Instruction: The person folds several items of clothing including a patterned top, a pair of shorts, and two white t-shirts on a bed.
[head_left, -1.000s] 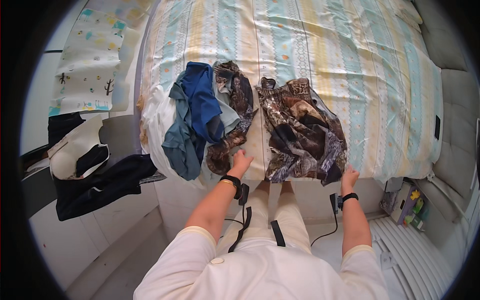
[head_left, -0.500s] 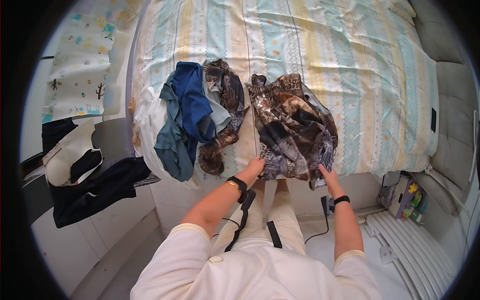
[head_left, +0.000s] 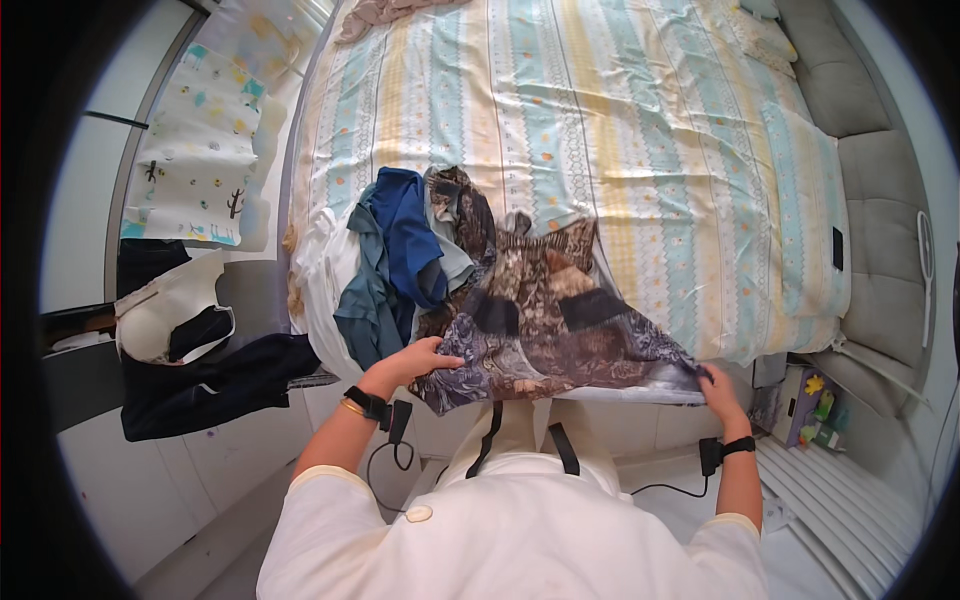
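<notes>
A thin brown patterned garment (head_left: 540, 345) with a gathered waistband lies spread at the near edge of the bed. It flares out like a skirt or wide shorts; which one I cannot tell. My left hand (head_left: 415, 363) pinches its lower left corner. At the opposite corner, my right hand (head_left: 722, 394) grips the hem, pulled out wide. Just left of the garment is a heap with a blue cloth (head_left: 405, 235), a teal cloth (head_left: 368, 310) and another brown patterned piece (head_left: 462, 215), partly covered by the spread one.
The bed (head_left: 680, 190) has a striped pastel sheet. White fabric (head_left: 325, 270) lies by the heap. On the left, a cream bra (head_left: 160, 318) and dark clothes (head_left: 225, 385) rest on a low surface. A grey padded headboard (head_left: 880, 190) and a white slatted panel (head_left: 840, 510) stand right.
My hands have moved apart, left hand leftward and right hand rightward, stretching the bunched garment's hem wide. The view has shifted, showing more of the bed's far side.
</notes>
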